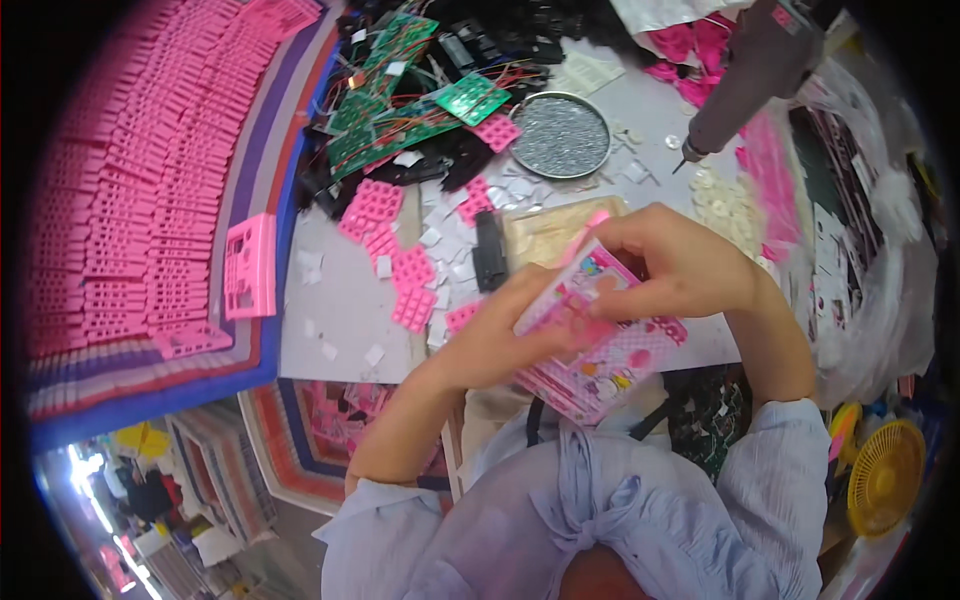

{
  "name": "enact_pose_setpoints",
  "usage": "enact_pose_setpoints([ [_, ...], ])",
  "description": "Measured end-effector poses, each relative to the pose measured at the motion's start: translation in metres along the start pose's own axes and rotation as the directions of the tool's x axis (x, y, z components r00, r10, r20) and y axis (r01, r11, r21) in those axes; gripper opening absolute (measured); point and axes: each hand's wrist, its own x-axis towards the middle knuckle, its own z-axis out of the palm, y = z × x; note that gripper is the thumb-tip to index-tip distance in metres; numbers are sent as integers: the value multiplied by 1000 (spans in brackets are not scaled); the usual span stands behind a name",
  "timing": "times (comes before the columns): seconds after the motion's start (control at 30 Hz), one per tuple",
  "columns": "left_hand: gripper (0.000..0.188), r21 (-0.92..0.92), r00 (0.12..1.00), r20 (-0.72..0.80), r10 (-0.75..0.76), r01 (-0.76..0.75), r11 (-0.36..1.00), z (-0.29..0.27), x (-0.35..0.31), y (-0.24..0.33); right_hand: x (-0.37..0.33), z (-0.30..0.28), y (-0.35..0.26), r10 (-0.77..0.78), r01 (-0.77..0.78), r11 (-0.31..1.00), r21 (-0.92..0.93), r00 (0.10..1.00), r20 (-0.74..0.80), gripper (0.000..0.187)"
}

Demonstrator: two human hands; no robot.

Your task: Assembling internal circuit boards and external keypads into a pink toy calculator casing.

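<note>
Close to my body, over the table's front edge, both hands hold a pink toy casing [583,392] with a cartoon-printed face. My left hand [495,335] grips its left side, thumb across the print. On the upper right part my right hand [690,265] is curled, its thumb pressed to the surface. Its other fingertips are hidden behind the casing. Just beyond the hands are a tan pad [545,232] and a narrow black part [490,252]. To the left lie several pink rubber keypads [412,267] among small white squares.
A round tin of screws [560,136] stands beside wired green circuit boards [400,135]. An electric screwdriver [735,95] hangs at the upper right, above white discs [728,205]. Stacked pink casings [150,180] fill a striped box on the left. Right: clear plastic bags [880,290], yellow fan [886,478].
</note>
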Motion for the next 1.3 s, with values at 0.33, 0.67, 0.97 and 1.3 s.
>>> enact_pose_setpoints([
  [0.33, 47, -355, 870, -448, -206, 39, 934, -5, -31, -6, -16, 105, 59, 65, 411, 609, 679, 827, -559, 89],
  [0.67, 105, 326, 673, -660, 333, -142, 935, 35, -11, -19, 12, 125, 28, 7, 495, 724, 480, 690, -724, 54],
  [0.97, 115, -34, 757, -653, 21, -57, 998, 26, -10, -10, 11, 131, 38, 11, 475, 682, 556, 754, -657, 56],
  [1.3, 114, -1, 753, -657, 35, -48, 999, 27, -11, -15, 5, 126, 38, -97, 428, 819, 382, 760, -643, 67],
])
